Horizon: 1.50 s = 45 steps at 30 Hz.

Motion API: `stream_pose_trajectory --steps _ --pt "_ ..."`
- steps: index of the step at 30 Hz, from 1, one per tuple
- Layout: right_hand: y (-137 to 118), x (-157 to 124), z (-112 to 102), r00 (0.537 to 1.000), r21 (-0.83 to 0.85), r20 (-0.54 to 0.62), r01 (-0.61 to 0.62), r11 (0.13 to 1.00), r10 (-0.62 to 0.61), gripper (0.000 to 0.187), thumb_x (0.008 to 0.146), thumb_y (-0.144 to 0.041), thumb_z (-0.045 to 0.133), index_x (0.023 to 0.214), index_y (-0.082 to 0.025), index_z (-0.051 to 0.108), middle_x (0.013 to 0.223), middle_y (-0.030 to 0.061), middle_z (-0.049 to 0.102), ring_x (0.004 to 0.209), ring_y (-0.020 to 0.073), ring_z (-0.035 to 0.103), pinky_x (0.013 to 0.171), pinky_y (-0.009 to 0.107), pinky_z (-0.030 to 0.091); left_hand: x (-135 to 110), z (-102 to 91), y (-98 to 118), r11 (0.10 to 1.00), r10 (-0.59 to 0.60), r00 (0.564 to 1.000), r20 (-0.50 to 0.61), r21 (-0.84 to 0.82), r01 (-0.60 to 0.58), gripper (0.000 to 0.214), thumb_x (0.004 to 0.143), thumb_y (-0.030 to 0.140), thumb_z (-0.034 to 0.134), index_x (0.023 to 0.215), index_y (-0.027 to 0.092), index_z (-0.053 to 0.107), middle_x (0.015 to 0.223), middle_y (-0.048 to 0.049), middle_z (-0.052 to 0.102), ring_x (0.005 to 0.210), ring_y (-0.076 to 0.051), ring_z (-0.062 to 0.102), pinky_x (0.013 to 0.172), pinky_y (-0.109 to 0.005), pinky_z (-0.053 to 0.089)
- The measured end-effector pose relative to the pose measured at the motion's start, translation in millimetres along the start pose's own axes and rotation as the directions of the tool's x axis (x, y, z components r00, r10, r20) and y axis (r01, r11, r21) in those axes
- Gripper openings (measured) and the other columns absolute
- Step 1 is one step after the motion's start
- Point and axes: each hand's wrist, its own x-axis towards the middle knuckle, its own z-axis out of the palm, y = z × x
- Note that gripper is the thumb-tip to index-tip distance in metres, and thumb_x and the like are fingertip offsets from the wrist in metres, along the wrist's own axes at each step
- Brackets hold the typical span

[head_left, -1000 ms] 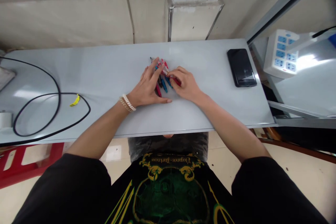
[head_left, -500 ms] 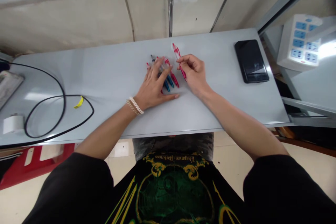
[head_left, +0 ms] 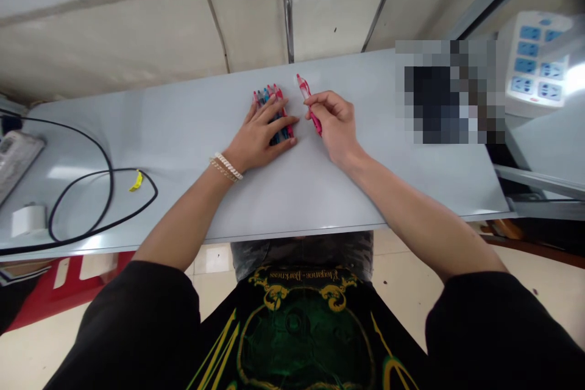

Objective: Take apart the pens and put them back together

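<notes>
My left hand lies flat with its fingers over a tight row of red and blue click pens, whose tips stick out past the fingers at the far side. Their lower parts show only in part beneath the hand. My right hand is just to the right, pinching a single red pen between thumb and fingers. That pen slants up and to the left, and its top end stands clear of the fingers. Both hands rest over the pale grey table top.
A looped black cable with a yellow tag lies at the table's left, near a white object and a grey object. A pixelated patch covers the right. A power strip stands beyond it.
The loose, fanned pens are now pushed together into a tight row under my left hand. My right hand still holds the red pen, and the view has shifted slightly.
</notes>
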Motion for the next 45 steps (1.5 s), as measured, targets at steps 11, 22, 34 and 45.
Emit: stream_pose_trajectory --steps 11,22,34,45 --pt "-4 -6 2 0.997 -0.037 0.074 -0.004 0.999 0.007 0.022 0.108 -0.043 0.067 0.101 -0.022 0.068 0.081 -0.0019 0.065 0.063 0.0092 0.052 0.061 0.024 0.043 6 0.4 -24 0.991 -0.009 0.997 -0.08 -0.131 -0.002 0.057 0.099 0.062 0.075 0.141 0.024 0.076 0.169 -0.0196 0.055 0.162 -0.043 0.046 0.137 -0.071 0.02" --pt "-9 -11 4 0.992 -0.097 0.123 0.047 0.994 -0.035 0.025 0.102 -0.045 0.071 0.097 -0.021 0.069 0.079 -0.0006 0.067 0.063 0.01 0.055 0.059 0.026 0.043 7 6.7 -31 0.977 0.055 0.981 -0.186 -0.193 -0.091 0.059 0.091 0.073 0.08 0.124 0.023 0.081 0.156 -0.0225 0.067 0.149 -0.041 0.061 0.134 -0.065 0.034" --pt "-27 -27 14 0.957 0.107 0.288 -0.072 0.992 0.039 0.06 0.082 -0.075 0.088 0.099 -0.024 0.061 0.085 -0.002 0.068 0.057 0.0078 0.054 0.052 0.025 0.051 -15 2.6 9 0.89 -0.185 0.828 -0.529 -0.448 -0.087 0.052 0.108 0.068 0.06 0.121 0.019 0.073 0.121 -0.0161 0.08 0.108 -0.025 0.078 0.098 -0.042 0.064" --pt "-33 -33 13 0.863 0.141 0.501 -0.16 0.977 0.069 0.062 0.077 -0.061 0.098 0.099 -0.023 0.055 0.08 -0.0057 0.068 0.068 0.0076 0.062 0.061 0.021 0.052 -15 5.4 40 0.396 -0.382 0.909 -0.168 -0.918 -0.004 0.047 0.089 0.066 0.088 0.093 0.021 0.077 0.087 -0.0045 0.075 0.076 -0.015 0.07 0.071 -0.029 0.062"
